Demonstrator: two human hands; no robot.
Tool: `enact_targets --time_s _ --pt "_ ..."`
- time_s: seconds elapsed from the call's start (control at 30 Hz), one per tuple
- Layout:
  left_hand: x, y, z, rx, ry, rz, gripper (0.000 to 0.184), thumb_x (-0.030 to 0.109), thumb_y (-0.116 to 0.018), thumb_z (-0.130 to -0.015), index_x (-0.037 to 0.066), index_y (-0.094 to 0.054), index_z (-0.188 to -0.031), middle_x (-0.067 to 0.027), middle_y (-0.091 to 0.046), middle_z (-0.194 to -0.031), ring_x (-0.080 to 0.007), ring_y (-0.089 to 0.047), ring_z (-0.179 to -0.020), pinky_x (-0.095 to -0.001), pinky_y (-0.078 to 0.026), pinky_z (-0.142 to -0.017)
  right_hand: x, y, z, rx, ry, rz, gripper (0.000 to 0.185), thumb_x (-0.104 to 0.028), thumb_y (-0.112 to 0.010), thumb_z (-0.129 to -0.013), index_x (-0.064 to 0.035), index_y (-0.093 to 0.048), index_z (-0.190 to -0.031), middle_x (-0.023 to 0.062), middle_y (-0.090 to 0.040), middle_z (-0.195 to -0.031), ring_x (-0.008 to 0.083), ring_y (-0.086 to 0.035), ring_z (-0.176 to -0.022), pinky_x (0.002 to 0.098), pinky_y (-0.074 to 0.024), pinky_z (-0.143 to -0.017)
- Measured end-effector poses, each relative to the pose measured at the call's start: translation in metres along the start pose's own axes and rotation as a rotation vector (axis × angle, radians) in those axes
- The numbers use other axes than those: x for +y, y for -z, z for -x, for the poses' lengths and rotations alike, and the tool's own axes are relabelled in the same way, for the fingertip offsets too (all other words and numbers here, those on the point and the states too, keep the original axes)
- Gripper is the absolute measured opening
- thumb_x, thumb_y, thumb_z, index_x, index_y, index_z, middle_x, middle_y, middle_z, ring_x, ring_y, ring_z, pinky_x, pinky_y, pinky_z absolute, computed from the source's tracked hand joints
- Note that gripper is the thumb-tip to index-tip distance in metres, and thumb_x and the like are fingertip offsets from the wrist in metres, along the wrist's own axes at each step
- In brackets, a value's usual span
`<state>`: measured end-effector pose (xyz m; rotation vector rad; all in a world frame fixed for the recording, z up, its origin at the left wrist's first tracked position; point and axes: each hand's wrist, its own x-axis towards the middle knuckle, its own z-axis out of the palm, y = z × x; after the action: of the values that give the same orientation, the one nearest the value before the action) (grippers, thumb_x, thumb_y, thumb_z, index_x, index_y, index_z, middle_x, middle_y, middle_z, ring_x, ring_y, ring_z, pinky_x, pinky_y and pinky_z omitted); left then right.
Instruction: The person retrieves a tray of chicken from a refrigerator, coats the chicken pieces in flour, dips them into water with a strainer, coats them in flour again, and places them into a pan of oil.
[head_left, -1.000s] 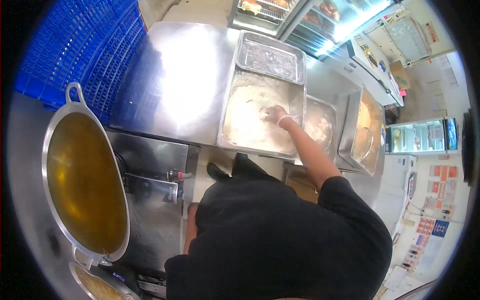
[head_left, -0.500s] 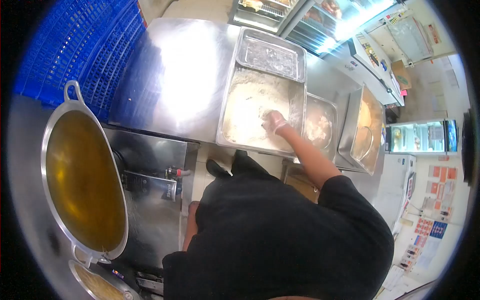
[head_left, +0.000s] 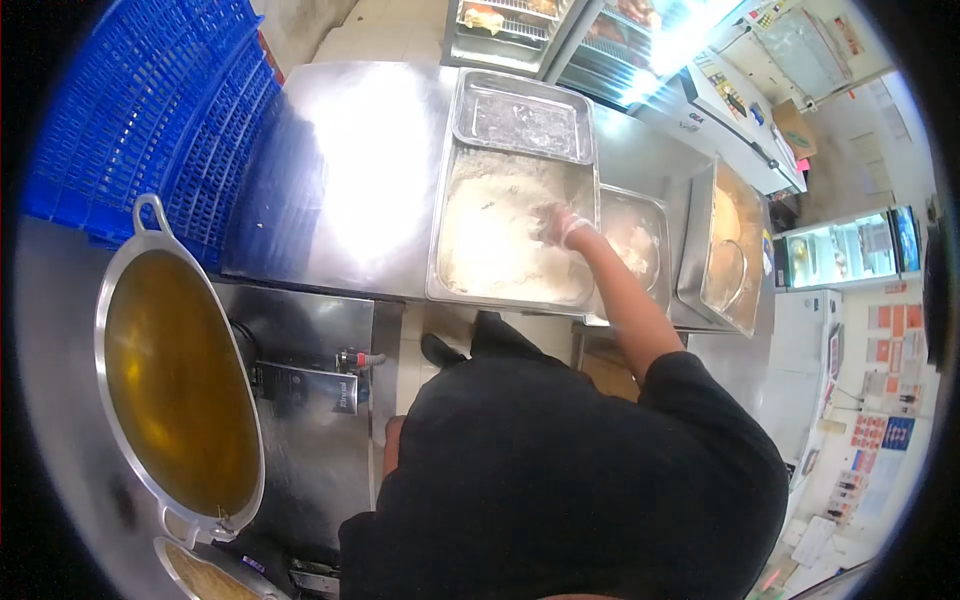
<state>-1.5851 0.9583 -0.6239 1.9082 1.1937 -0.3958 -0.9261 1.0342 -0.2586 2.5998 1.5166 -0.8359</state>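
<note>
My right hand (head_left: 562, 225), in a clear plastic glove, is over the right part of a deep metal tray (head_left: 433, 262) of white flour (head_left: 490, 235). Its fingertips are down at the flour and blurred, so whether they hold anything is unclear. An empty-looking, flour-dusted shallow tray (head_left: 525, 117) rests across the far end of the deep one. Just right of my wrist is a tray with pale pieces (head_left: 635, 250). My left hand (head_left: 393, 432) hangs low beside my body, mostly hidden, with its fingers not discernible.
A large two-handled pan of yellow oil (head_left: 180, 380) is at the left, above a smaller pan (head_left: 200, 578). Blue crates (head_left: 130, 120) stand behind it. A deep metal container (head_left: 725, 250) sits right of the trays. Fridges (head_left: 510, 30) line the back.
My right hand has shifted about within the flour tray, going lower and then back up toward the tray's right side. The whole view has turned slightly.
</note>
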Motion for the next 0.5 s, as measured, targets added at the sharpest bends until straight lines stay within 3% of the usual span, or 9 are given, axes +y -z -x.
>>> enact_targets --time_s 0.17,0.37,0.47,0.5 --pt "-0.010 -0.004 -0.001 0.003 -0.075 -0.096 0.026 0.027 -0.057 -0.085 0.007 -0.072 -0.084 -0.0213 -0.069 -0.089 -0.0392 -0.067 -0.083 -0.0506 -0.051 -0.078 0.036 -0.038 -0.030 0.178 0.069 0.084 0.057 -0.028 -0.077 -0.078 0.0004 -0.063 -0.125 0.0226 -0.071 -0.105 0.0336 -0.070 -0.093 0.0372 -0.0550 -0.084" --pt "-0.018 -0.004 -0.019 0.033 -0.192 -0.131 0.026 0.026 -0.056 -0.084 0.005 -0.072 -0.083 -0.0219 -0.069 -0.088 -0.0393 -0.067 -0.084 -0.0497 -0.051 -0.078 0.012 -0.006 -0.006 0.015 -0.075 -0.284 0.049 -0.026 -0.075 -0.080 -0.0007 -0.066 -0.121 0.0135 -0.073 -0.091 0.0196 -0.069 -0.076 0.0336 -0.0556 -0.072" --pt "-0.012 -0.001 -0.025 -0.005 -0.178 -0.129 0.028 0.027 -0.055 -0.086 0.005 -0.072 -0.087 -0.0211 -0.069 -0.091 -0.0386 -0.067 -0.086 -0.0490 -0.051 -0.079 0.025 0.022 0.025 0.086 -0.159 -0.542 0.048 -0.034 -0.075 -0.078 -0.0047 -0.069 -0.116 0.0169 -0.074 -0.091 0.0338 -0.071 -0.078 0.0393 -0.0573 -0.074" --pt "-0.009 0.002 -0.024 -0.030 -0.151 -0.126 0.029 0.028 -0.055 -0.087 0.004 -0.072 -0.089 -0.0205 -0.070 -0.092 -0.0382 -0.067 -0.087 -0.0488 -0.052 -0.080 0.034 0.033 0.032 0.070 -0.128 -0.704 0.051 -0.030 -0.074 -0.077 -0.0065 -0.067 -0.122 0.0163 -0.073 -0.102 0.0311 -0.071 -0.089 0.0395 -0.0572 -0.080"
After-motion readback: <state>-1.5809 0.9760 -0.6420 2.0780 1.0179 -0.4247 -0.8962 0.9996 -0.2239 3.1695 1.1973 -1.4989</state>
